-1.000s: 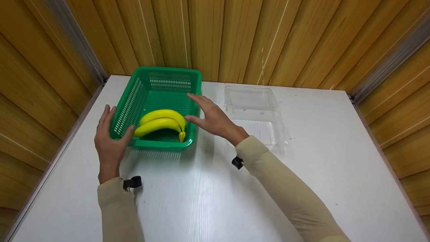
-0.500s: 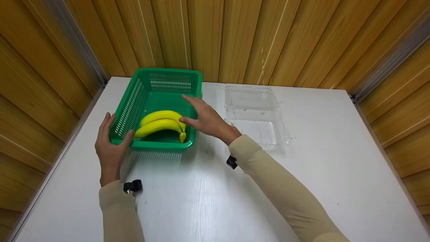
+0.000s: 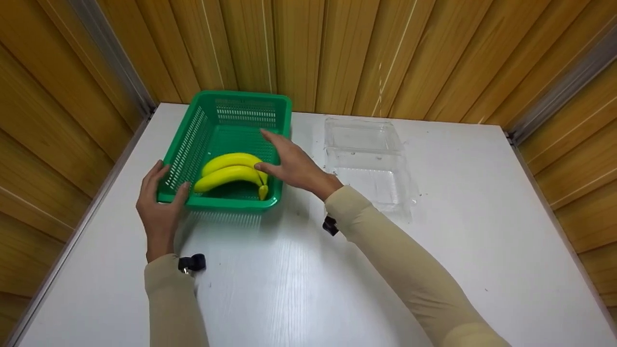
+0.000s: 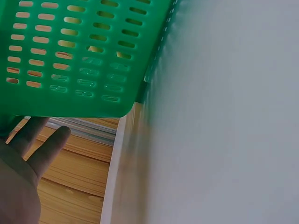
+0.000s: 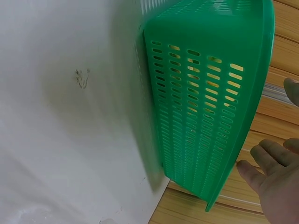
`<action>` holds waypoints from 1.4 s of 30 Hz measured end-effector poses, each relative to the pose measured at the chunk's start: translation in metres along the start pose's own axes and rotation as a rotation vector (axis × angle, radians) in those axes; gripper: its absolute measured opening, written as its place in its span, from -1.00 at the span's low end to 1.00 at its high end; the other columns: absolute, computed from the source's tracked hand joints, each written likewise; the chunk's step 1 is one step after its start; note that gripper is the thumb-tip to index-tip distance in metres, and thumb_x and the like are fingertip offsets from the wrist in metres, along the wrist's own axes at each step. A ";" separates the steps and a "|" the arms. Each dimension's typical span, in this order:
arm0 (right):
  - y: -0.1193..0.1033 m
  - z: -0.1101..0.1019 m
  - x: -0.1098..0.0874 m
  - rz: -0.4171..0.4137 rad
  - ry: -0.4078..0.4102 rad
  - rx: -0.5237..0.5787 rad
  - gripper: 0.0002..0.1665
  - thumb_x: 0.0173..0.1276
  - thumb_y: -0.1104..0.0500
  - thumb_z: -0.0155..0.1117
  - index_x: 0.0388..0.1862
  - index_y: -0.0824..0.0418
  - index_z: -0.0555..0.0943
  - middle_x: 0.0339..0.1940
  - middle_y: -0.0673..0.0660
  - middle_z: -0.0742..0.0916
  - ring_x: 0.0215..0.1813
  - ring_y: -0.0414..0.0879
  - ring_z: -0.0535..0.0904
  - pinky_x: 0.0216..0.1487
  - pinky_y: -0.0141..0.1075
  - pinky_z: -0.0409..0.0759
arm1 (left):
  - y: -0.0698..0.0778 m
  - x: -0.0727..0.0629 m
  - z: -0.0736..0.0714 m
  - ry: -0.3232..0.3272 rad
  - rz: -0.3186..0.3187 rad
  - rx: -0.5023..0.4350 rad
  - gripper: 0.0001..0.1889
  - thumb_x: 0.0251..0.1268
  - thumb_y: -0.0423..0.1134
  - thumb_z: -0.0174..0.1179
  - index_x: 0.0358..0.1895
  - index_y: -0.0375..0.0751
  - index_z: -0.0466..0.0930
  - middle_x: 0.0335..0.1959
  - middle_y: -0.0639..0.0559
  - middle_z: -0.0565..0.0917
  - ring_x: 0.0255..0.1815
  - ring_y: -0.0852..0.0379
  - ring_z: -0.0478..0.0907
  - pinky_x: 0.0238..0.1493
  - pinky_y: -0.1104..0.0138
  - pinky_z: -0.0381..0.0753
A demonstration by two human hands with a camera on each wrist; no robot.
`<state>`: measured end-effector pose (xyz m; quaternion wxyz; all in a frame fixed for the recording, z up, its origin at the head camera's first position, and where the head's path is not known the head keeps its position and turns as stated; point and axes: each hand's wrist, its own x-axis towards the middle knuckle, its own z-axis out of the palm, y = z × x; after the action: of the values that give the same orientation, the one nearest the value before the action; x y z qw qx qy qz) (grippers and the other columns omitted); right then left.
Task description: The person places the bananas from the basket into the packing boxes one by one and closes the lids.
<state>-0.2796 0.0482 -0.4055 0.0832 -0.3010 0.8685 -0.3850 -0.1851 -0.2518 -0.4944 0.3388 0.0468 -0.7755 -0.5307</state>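
Two yellow bananas (image 3: 229,177), joined at the stem, lie in the near part of a green slotted plastic basket (image 3: 229,204) at the back left of the table. My left hand (image 3: 158,207) is at the basket's near left corner, its fingers outside the left wall and its thumb at the near rim. My right hand (image 3: 298,165) hovers across the basket's right rim, palm inward, thumb and fingers spread; its thumb overlaps the upper banana in the head view. The right wrist view shows this hand's fingers (image 5: 266,163) extended and holding nothing.
A clear plastic clamshell box (image 3: 368,153) lies with its lid raised, right of the basket on the white table (image 3: 270,289). Wood-patterned walls (image 3: 337,58) enclose the back and both sides. Small dark specks dot the tabletop.
My right hand has moved left, farther over the basket and toward the bananas. My left hand has stayed at the corner with only a slight shift. The camera view has tilted a little.
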 end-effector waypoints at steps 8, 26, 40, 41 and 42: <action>-0.001 0.003 0.006 -0.007 -0.035 0.006 0.00 0.58 -0.15 0.31 0.78 0.08 0.06 0.71 0.10 0.32 0.68 -0.02 0.19 0.64 -0.06 0.20 | -0.018 0.000 0.000 0.016 -0.006 -0.031 -0.50 0.36 -0.38 0.42 0.36 -0.22 0.66 0.51 0.08 0.50 0.57 0.13 0.33 0.56 0.27 0.30; -0.006 0.016 0.018 -0.004 -0.113 -0.093 -0.09 0.57 -0.15 0.32 0.74 0.08 0.21 0.69 0.08 0.34 0.65 -0.05 0.23 0.63 -0.15 0.22 | 0.021 -0.008 0.003 0.077 -0.044 -0.108 -0.54 0.42 -0.45 0.30 0.36 -0.44 0.59 0.50 -0.15 0.51 0.56 0.02 0.37 0.50 0.29 0.37; -0.006 0.027 0.030 -0.021 -0.150 -0.160 -0.19 0.57 -0.06 0.36 0.65 0.21 0.34 0.51 0.15 0.51 0.30 -0.04 0.48 0.47 -0.22 0.44 | 0.019 -0.009 0.001 0.073 -0.034 -0.121 -0.51 0.40 -0.48 0.29 0.38 -0.43 0.59 0.49 -0.16 0.52 0.55 0.01 0.39 0.46 0.29 0.43; -0.006 0.028 0.032 -0.019 -0.153 -0.170 -0.19 0.57 -0.06 0.36 0.65 0.21 0.34 0.51 0.15 0.51 0.30 -0.04 0.48 0.48 -0.22 0.44 | 0.019 -0.009 0.001 0.073 -0.035 -0.121 -0.51 0.40 -0.48 0.29 0.38 -0.42 0.59 0.49 -0.16 0.52 0.55 0.02 0.39 0.46 0.30 0.43; -0.006 0.028 0.033 -0.020 -0.157 -0.183 -0.19 0.57 -0.06 0.36 0.64 0.21 0.35 0.51 0.15 0.51 0.31 -0.03 0.47 0.49 -0.22 0.43 | 0.019 -0.009 0.000 0.074 -0.025 -0.124 -0.52 0.39 -0.49 0.29 0.37 -0.44 0.59 0.49 -0.18 0.52 0.54 0.00 0.40 0.46 0.29 0.43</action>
<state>-0.2926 0.0080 -0.4177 0.1192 -0.3451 0.8878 -0.2801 -0.1729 -0.2393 -0.4822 0.3629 0.0548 -0.7273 -0.5799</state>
